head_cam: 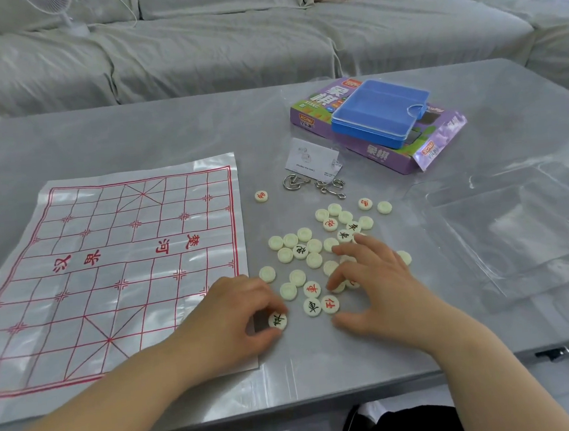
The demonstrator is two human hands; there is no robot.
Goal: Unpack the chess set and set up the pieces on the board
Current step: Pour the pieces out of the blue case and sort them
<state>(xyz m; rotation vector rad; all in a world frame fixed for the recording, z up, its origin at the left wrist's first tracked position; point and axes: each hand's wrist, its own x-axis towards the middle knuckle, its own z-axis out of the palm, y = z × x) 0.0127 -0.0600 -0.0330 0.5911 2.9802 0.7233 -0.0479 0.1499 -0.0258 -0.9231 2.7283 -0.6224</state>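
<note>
A plastic sheet board (108,265) with a red grid lies flat on the left of the grey table (165,133). Several cream round pieces (305,248) lie scattered to its right, some face up with red or black characters, many face down. My left hand (230,319) pinches one black-marked piece (278,320) between thumb and fingers at the board's lower right corner. My right hand (375,283) rests over the pile with fingers spread, its fingertips touching pieces. One red-marked piece (261,195) lies apart, farther back.
A purple game box (384,151) with a blue plastic case (379,112) on it sits at the back right. A small card (309,158) and metal wire puzzles (311,183) lie before it. Clear plastic packaging (518,229) covers the right side. A sofa (226,41) stands behind.
</note>
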